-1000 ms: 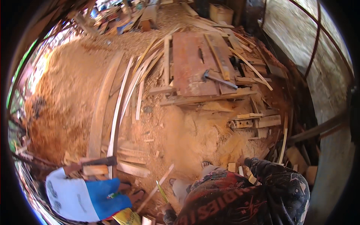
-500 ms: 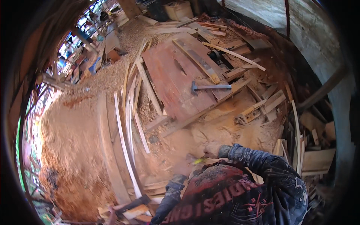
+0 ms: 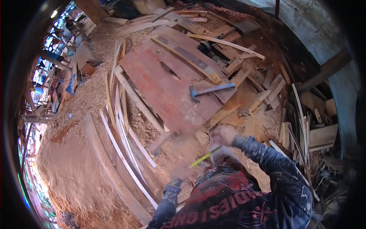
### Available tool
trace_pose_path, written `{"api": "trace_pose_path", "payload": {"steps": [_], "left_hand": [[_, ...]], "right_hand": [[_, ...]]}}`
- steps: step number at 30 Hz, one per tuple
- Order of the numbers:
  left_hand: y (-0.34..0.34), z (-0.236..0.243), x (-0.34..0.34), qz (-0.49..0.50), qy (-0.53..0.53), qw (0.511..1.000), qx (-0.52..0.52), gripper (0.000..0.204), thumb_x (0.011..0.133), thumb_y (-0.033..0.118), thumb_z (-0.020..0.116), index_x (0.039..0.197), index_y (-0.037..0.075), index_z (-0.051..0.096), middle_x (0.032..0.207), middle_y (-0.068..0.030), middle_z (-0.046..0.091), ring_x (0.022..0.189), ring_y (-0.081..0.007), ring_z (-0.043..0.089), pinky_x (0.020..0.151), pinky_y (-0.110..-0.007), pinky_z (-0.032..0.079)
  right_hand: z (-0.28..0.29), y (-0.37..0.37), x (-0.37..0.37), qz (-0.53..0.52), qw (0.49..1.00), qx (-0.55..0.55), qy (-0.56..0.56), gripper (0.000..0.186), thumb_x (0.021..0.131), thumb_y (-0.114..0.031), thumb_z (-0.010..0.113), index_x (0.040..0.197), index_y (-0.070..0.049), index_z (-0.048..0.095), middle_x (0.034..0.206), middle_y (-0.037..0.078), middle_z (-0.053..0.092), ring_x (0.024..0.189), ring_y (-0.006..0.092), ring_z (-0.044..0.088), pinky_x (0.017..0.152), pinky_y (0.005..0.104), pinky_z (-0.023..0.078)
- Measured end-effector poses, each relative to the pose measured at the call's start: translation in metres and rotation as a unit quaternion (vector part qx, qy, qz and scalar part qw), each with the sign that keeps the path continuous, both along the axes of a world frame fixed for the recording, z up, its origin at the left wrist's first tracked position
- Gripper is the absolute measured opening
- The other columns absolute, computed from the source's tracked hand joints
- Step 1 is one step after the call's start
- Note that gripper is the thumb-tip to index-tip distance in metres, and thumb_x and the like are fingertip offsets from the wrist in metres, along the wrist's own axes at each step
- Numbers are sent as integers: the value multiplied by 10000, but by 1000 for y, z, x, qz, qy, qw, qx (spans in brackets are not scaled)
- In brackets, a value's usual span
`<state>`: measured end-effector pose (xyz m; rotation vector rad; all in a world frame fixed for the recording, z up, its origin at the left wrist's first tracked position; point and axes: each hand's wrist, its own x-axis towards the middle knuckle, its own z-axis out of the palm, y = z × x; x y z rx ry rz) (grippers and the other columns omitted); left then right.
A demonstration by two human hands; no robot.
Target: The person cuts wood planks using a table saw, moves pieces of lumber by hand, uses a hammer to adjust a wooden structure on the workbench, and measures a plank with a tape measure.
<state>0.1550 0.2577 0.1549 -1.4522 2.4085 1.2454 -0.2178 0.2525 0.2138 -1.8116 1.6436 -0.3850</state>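
A yellow strip, by its look the blade of a tape measure [image 3: 206, 156], stretches at a slant in front of my body. Its lower end meets my left hand [image 3: 182, 171], which is blurred but looks closed around it. At the upper end my right hand [image 3: 224, 135] is closed, fingers bent, close to the near edge of a reddish-brown wooden panel [image 3: 152, 84]. Whatever else lies inside the right hand is hidden. On the panel, beyond my hands, rests a hammer [image 3: 214, 89] with a dark head and a greyish handle.
Long thin wood strips [image 3: 124, 141] and a curved plank [image 3: 108, 164] lie to the left, beside a sawdust mound [image 3: 72, 168]. Offcuts [image 3: 263, 101] are scattered at right. A yellowish batten [image 3: 187, 59] lies on the panel. A pale wall [image 3: 316, 34] rises at far right.
My right hand has moved up and away from my body toward the panel. More of the yellow blade now shows between my hands. The view has shifted, and the panel appears further left.
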Motion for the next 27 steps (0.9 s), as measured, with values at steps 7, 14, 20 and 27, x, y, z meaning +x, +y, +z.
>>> {"api": "trace_pose_path", "payload": {"steps": [7, 14, 20, 27], "left_hand": [[-48, 2, 46, 190, -125, 972, 63, 327, 837, 340, 636, 952, 49, 730, 909, -190, 699, 866, -327, 678, 780, -414, 512], [-108, 33, 18, 309, -202, 927, 57, 278, 820, 325, 658, 862, 63, 742, 749, -181, 686, 727, -326, 684, 682, -417, 521], [-233, 24, -17, 306, -206, 929, -11, 355, 855, 404, 605, 903, 81, 744, 772, -200, 680, 760, -360, 684, 689, -456, 519], [-522, -59, -69, 177, -182, 951, -179, 463, 886, 504, 559, 969, 71, 701, 782, -190, 680, 764, -357, 684, 653, -482, 497]], "right_hand": [[-64, -182, -141, -313, 948, -63, 2, 371, 817, -308, 662, 1063, -30, 652, 973, 202, 655, 906, 359, 629, 809, 439, 500], [-105, -357, -186, -307, 942, 3, 134, 711, 755, -393, 722, 1309, -24, 473, 1361, 248, 466, 1237, 445, 449, 1038, 513, 380], [-129, -394, -196, -270, 953, 34, 131, 739, 734, -327, 741, 1321, 6, 440, 1304, 264, 507, 1245, 425, 458, 1049, 489, 384], [-148, -394, -190, -268, 954, 32, 127, 670, 738, -316, 725, 1274, -18, 456, 1242, 239, 525, 1200, 409, 481, 998, 519, 393]]}}
